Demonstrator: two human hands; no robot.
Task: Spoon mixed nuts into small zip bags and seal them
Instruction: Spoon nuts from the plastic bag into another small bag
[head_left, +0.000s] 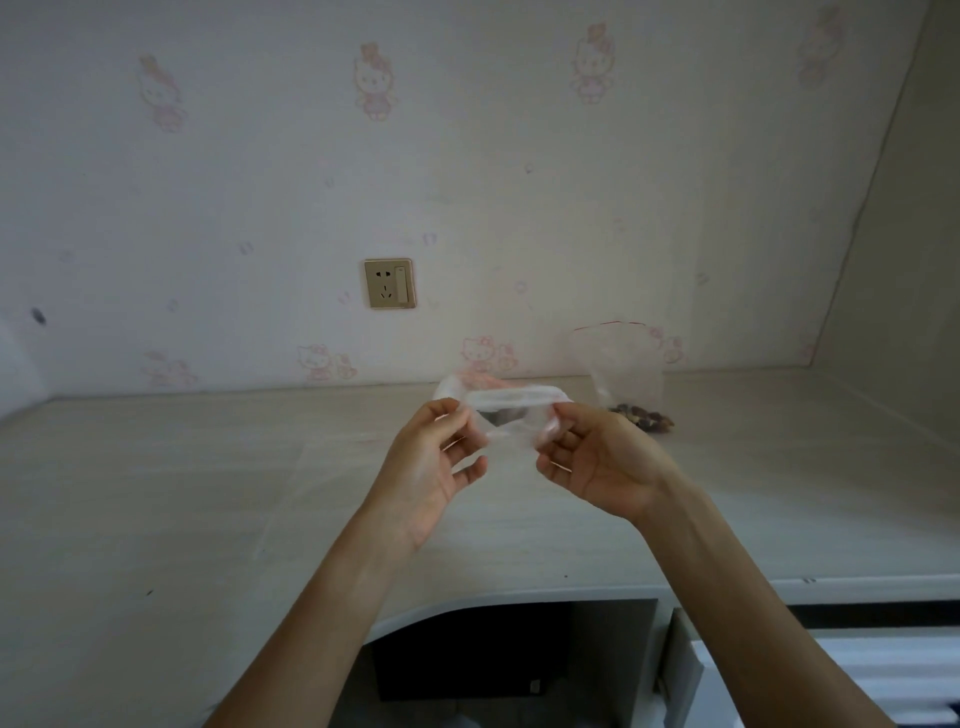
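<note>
- A pale desk (208, 493) runs along a wall papered with cartoon cats, with one wall socket (389, 283) above it.
- One clear zip bag with a red strip (621, 369) stands at the back right of the desk, a small heap of mixed nuts (644, 415) in its bottom.
- One empty clear zip bag (511, 415) is held up above the desk, between the two hands, its mouth pulled wide.
- The left hand (436, 467) pinches the left edge of its mouth; the right hand (597, 460) pinches the right edge.
</note>
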